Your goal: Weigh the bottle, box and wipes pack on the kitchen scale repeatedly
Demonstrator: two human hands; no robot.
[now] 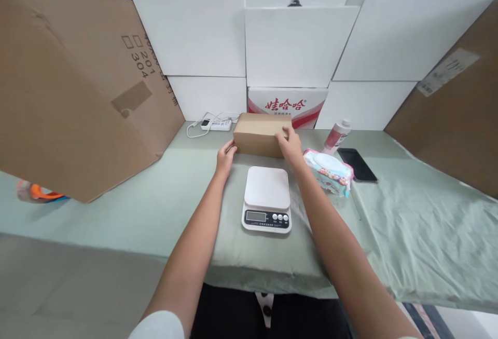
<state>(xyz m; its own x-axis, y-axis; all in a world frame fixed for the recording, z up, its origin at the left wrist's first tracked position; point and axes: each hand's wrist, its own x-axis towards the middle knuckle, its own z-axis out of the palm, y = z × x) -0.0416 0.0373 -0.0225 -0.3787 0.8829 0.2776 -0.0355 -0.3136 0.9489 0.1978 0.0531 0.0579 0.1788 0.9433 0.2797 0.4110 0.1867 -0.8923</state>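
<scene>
A closed brown cardboard box (257, 134) lies on the green-covered table (136, 209), just behind a white kitchen scale (266, 198). My left hand (225, 156) presses against the box's left end. My right hand (290, 143) wraps over its right end, fingers on the top edge. The box rests on the table between both hands. The scale's platform has nothing on it.
A pack of wet wipes (329, 170), a white bottle (336, 135) and a dark phone (357, 164) lie to the right. A power strip (217, 123) sits behind the box. Large cardboard sheets (73, 95) and white boxes (299, 43) wall the table.
</scene>
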